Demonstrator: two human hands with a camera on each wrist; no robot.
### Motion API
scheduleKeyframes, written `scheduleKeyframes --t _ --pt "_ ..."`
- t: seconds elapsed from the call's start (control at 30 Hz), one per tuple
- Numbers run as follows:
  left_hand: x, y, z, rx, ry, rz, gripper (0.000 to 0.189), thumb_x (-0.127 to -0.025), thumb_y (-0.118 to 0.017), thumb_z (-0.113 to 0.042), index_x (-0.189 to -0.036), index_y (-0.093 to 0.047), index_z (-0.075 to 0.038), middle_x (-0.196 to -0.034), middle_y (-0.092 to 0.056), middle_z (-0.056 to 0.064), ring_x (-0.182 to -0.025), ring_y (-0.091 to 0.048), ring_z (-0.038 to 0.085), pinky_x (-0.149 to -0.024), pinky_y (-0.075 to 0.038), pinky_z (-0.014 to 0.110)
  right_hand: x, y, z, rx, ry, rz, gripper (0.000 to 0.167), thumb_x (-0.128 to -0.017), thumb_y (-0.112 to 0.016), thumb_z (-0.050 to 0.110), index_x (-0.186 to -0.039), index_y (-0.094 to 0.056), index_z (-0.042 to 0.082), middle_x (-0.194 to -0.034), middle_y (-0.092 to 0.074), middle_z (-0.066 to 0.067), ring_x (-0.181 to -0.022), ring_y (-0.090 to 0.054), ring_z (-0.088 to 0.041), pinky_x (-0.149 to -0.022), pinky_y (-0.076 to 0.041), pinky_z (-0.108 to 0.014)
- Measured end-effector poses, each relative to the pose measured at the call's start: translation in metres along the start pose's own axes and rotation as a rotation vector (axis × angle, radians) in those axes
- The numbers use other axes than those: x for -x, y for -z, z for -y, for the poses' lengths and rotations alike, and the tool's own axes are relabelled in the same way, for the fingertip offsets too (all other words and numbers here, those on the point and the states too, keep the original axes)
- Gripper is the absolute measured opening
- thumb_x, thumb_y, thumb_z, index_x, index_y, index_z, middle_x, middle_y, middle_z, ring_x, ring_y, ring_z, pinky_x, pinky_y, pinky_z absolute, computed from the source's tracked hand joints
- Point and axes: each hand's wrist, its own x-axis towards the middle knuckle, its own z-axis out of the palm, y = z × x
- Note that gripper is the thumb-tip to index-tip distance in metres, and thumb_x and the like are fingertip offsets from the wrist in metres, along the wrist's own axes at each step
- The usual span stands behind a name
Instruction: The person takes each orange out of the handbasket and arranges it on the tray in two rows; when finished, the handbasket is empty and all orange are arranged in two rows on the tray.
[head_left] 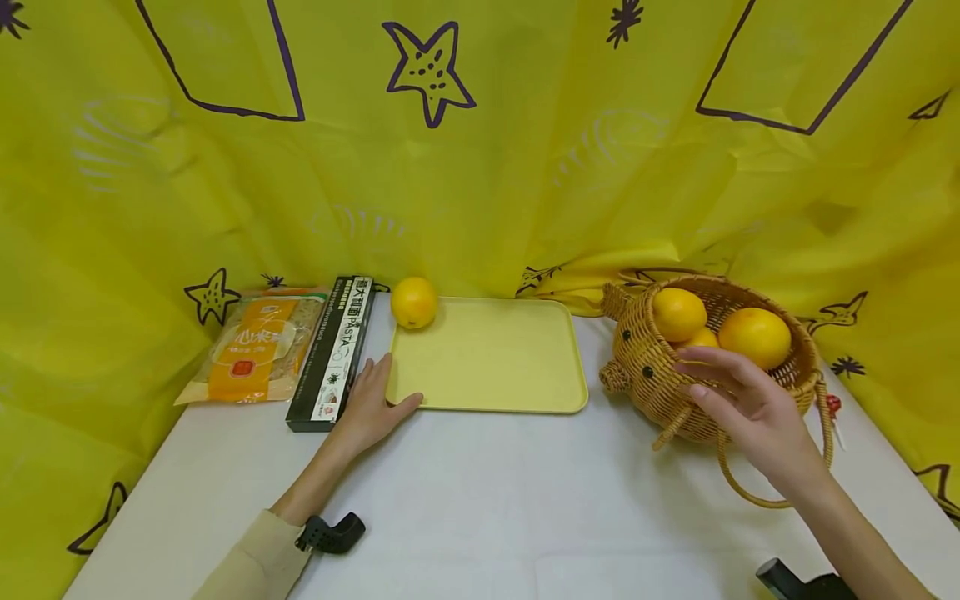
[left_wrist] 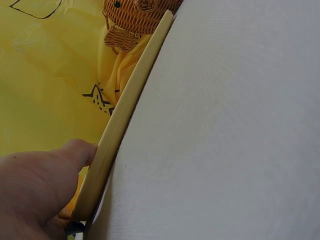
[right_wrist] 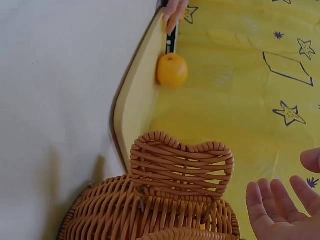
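My left hand (head_left: 372,408) rests at the near left corner of a pale yellow tray (head_left: 487,358), fingers along its left edge and thumb at the front rim. In the left wrist view, the thumb touches the tray's edge (left_wrist: 125,105). One orange (head_left: 414,302) sits on the tray's far left corner. Over the near side of a wicker animal-shaped basket (head_left: 675,400) hovers my right hand (head_left: 757,417), fingers loosely bent with nothing between them. The basket holds several oranges (head_left: 754,337), partly hidden by its rim and my hand.
Left of the tray lies a black pasta box (head_left: 330,358), beside a clear and orange food packet (head_left: 255,350). A yellow patterned cloth (head_left: 480,183) hangs behind the white table (head_left: 480,500). The basket's handle loop (head_left: 750,496) droops onto the table.
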Motion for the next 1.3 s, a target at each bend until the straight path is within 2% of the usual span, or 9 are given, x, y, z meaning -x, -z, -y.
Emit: scheduleKeyframes --t 0.3,0.7,0.97,1.2,1.27,1.3 --pt "0.0 0.0 0.0 -0.001 -0.002 -0.001 0.093 -0.091 -0.062 -0.043 -0.154 -0.011 0.002 -0.161 -0.012 0.025 -0.151 0.0 0.042 -0.12 -0.004 0.063 -0.001 0.007 0.003 -0.081 -0.104 -0.051 0.038 -0.094 -0.043 -0.015 -0.132 -0.046 -0.011 -0.127 -0.062 -0.003 -0.109 -0.067 -0.008 -0.09 -0.053 -0.016" --pt "0.0 0.0 0.001 -0.006 -0.009 -0.008 0.092 -0.091 -0.062 -0.042 -0.154 -0.011 0.003 -0.161 -0.013 0.025 -0.15 -0.001 0.043 -0.119 -0.004 0.064 -0.003 0.015 0.001 -0.054 -0.199 -0.095 0.036 -0.097 -0.046 -0.009 -0.132 -0.05 -0.003 -0.124 -0.065 0.004 -0.098 -0.07 -0.008 -0.086 -0.053 -0.014" --pt "-0.001 -0.001 0.001 -0.006 -0.006 -0.006 0.092 -0.091 -0.062 -0.042 -0.154 -0.011 0.003 -0.161 -0.013 0.025 -0.15 -0.001 0.043 -0.119 -0.006 0.063 -0.022 0.034 0.003 -0.083 -0.268 -0.094 0.035 -0.098 -0.046 -0.004 -0.133 -0.05 -0.002 -0.128 -0.058 0.0 -0.104 -0.068 -0.007 -0.08 -0.057 -0.02" --pt "-0.001 -0.001 0.001 -0.019 -0.002 -0.002 0.093 -0.091 -0.061 -0.044 -0.154 -0.011 0.002 -0.161 -0.013 0.024 -0.151 -0.001 0.042 -0.12 -0.006 0.063 -0.045 0.055 -0.002 -0.096 -0.441 -0.078 0.028 -0.1 -0.049 0.006 -0.125 -0.06 0.009 -0.117 -0.066 0.007 -0.099 -0.068 -0.005 -0.078 -0.058 -0.02" --pt "0.0 -0.001 0.001 -0.018 -0.001 -0.002 0.093 -0.091 -0.061 -0.044 -0.155 -0.011 0.002 -0.161 -0.013 0.023 -0.151 -0.001 0.042 -0.12 -0.006 0.063 -0.052 0.062 -0.004 -0.078 -0.496 -0.041 0.026 -0.1 -0.049 0.009 -0.124 -0.061 0.011 -0.116 -0.067 0.01 -0.099 -0.068 -0.004 -0.078 -0.058 -0.02" --pt "0.0 -0.001 0.001 -0.017 0.0 -0.003 0.093 -0.091 -0.061 -0.044 -0.155 -0.01 0.002 -0.161 -0.012 0.024 -0.151 -0.001 0.042 -0.119 -0.006 0.063 -0.056 0.065 -0.004 -0.033 -0.525 -0.015 0.026 -0.101 -0.049 0.011 -0.123 -0.061 0.014 -0.116 -0.066 0.012 -0.099 -0.068 -0.003 -0.078 -0.058 -0.021"
